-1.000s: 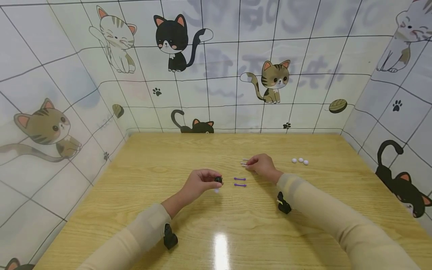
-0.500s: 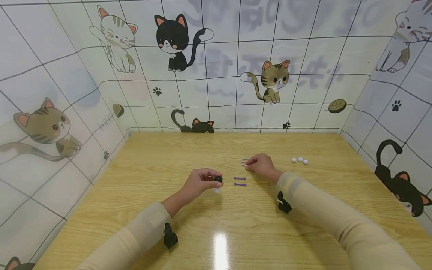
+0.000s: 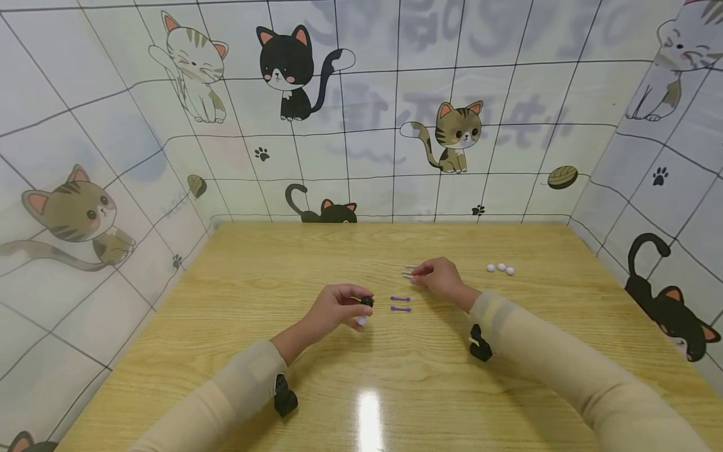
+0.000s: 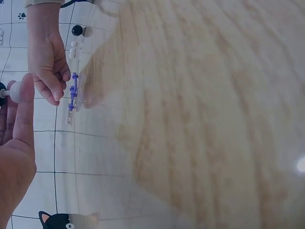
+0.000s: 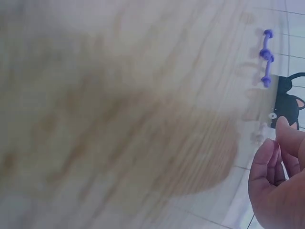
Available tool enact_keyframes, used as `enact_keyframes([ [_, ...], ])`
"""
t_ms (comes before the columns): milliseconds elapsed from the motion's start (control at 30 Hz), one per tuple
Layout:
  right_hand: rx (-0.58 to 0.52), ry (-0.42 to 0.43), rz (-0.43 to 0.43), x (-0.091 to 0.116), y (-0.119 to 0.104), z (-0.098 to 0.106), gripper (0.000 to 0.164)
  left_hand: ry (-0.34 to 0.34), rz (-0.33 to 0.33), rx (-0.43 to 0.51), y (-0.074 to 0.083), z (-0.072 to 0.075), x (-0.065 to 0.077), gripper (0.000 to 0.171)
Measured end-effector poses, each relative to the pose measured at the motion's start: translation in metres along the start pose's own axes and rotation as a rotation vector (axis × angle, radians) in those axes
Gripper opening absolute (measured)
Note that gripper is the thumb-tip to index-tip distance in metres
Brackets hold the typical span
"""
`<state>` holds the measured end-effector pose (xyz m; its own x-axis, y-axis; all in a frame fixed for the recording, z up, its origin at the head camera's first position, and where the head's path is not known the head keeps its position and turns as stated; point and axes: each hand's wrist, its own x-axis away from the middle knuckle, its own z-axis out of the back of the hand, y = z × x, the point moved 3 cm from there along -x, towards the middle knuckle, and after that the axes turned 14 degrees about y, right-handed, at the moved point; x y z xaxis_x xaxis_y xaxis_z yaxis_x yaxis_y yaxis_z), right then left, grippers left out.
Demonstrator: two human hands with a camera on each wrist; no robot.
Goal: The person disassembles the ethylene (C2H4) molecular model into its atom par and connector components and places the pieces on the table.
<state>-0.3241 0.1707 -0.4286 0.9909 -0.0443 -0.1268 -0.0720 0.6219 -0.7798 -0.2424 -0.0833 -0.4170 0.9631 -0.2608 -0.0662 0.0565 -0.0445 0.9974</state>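
My left hand pinches a black ball that a short white stick joins to a white ball. In the left wrist view the joined white ball shows beside the thumb. My right hand is at the small white sticks on the table, its fingertips pinching the end of the nearest one. Those fingertips hide part of that stick. Two purple connector sticks lie side by side between the hands.
Several white balls lie right of my right hand. Another black ball shows past them in the left wrist view. The wooden table meets cat-patterned wall sheeting at the back and sides.
A finger of my left hand now shows below the white ball. My right hand stays at the white sticks, and the nearest stick lies slightly more tilted.
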Motion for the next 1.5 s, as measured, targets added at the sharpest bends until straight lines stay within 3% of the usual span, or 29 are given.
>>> enact_keyframes([
  [267, -0.076, -0.014, -0.012, 0.010, -0.004, 0.004, 0.018, -0.025, -0.030, -0.065, -0.001, -0.002, -0.001, 0.038],
  [467, -0.183, -0.055, -0.036, 0.023, -0.011, 0.006, 0.018, -0.001, -0.025, -0.098, -0.002, -0.002, -0.002, 0.034],
  [700, -0.309, -0.151, 0.028, 0.042, -0.025, 0.001, 0.020, 0.009, -0.046, -0.105, -0.003, -0.004, -0.004, 0.024],
  [900, -0.411, -0.223, 0.076, 0.060, -0.037, -0.004, 0.025, 0.011, -0.079, -0.143, 0.015, -0.010, 0.003, 0.024],
  [1100, -0.437, -0.221, 0.118, 0.071, -0.042, -0.009, 0.028, 0.016, -0.110, -0.149, 0.027, -0.014, 0.009, 0.027],
  [1500, -0.494, -0.258, 0.127, 0.085, -0.042, -0.017, 0.028, 0.020, -0.157, -0.121, -0.001, -0.016, -0.002, 0.019],
])
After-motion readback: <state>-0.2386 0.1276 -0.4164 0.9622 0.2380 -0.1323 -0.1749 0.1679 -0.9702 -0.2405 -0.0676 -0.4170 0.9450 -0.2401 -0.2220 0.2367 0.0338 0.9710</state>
